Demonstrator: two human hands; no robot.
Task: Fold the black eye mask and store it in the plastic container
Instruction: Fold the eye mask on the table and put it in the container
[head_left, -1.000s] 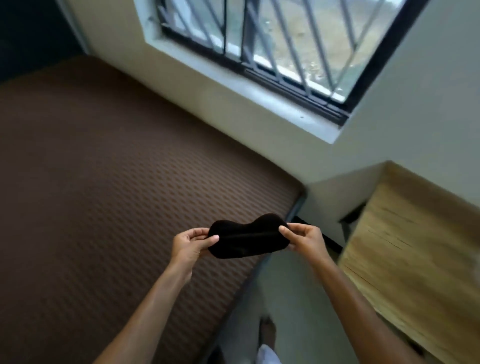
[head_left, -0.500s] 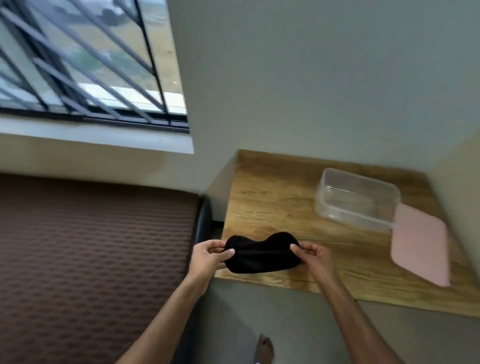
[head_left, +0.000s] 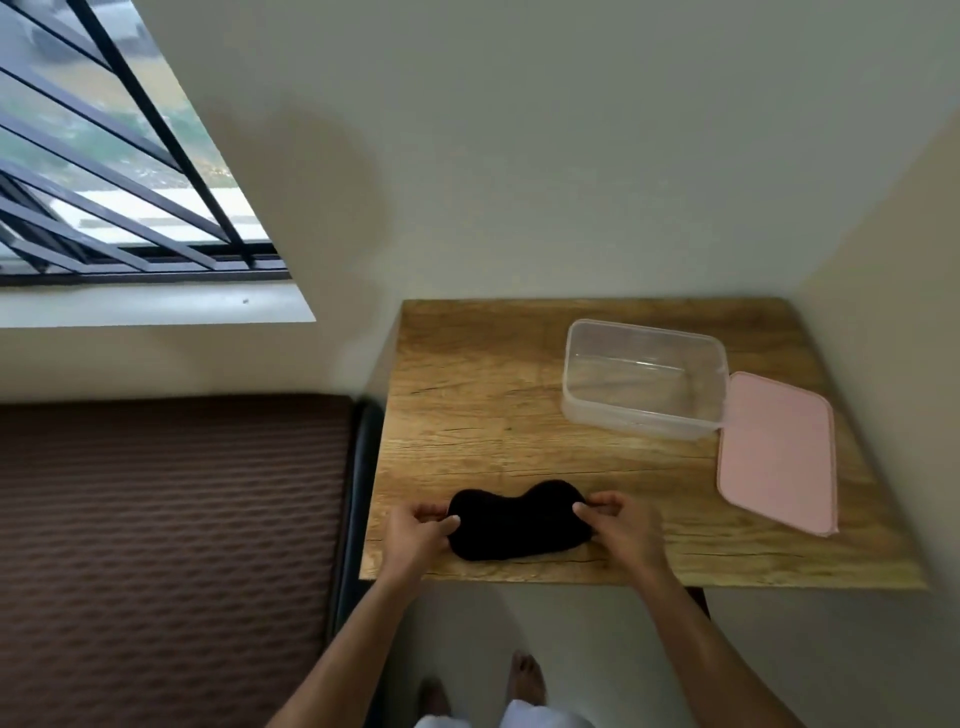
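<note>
Two bare hands pinch a black eye mask (head_left: 511, 521) by its ends: the left hand (head_left: 415, 538) grips the left end between thumb and fingers, and the right hand (head_left: 621, 530) grips the right end the same way. The mask is spread out flat and unfolded, its long side running left to right, with the notched edge facing away from the person. It sits at the near edge of a wooden table (head_left: 467, 415), either resting on the surface or held just above it; which one cannot be told. Both forearms reach up from the bottom of the view, and below them, nearer than the table, a pair of bare feet (head_left: 527, 686) stand on a pale floor. Left of the table, just beside it, lies a brown textured mattress (head_left: 166, 545) with a dark edge. Farther back on the table, well apart from the mask and toward the right, stands a clear plastic container (head_left: 644, 382), open and with nothing inside. A pink lid (head_left: 776, 457) lies flat on the table at the container's right side, touching or nearly touching it. The table fits into a corner of plain pale walls. Beyond the mattress, up and to the left of the table, is a window (head_left: 104, 182) with dark metal bars and a pale sill.
</note>
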